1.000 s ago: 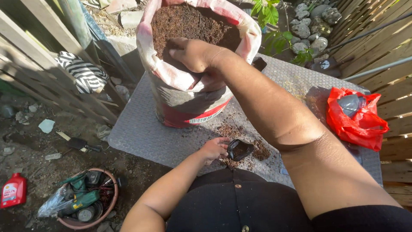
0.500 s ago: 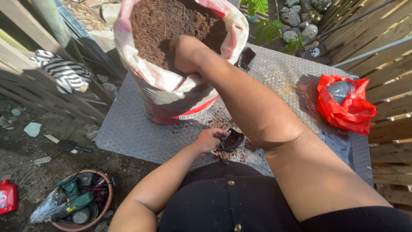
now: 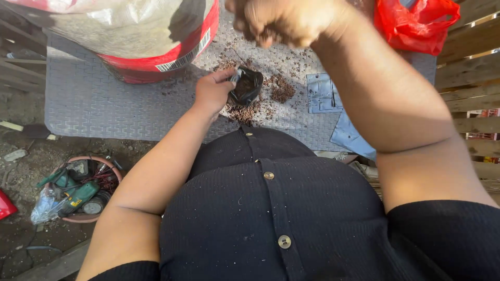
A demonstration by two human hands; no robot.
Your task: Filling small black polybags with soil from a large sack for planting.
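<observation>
1. small black bag (image 3: 246,86) sits on the grey mat (image 3: 104,104), soil spilled around it, right against the left hand (image 3: 212,92)
2. left fingers pinch the bag's rim, holding it open
3. right hand (image 3: 284,21) is above, fingers bunched together around a clump of soil

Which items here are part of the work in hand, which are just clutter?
In use: small black pot held by left hand; soil clutched in right hand; soil bag; grey mat.
Lying about: red plastic bag; bowl of tools.
</observation>
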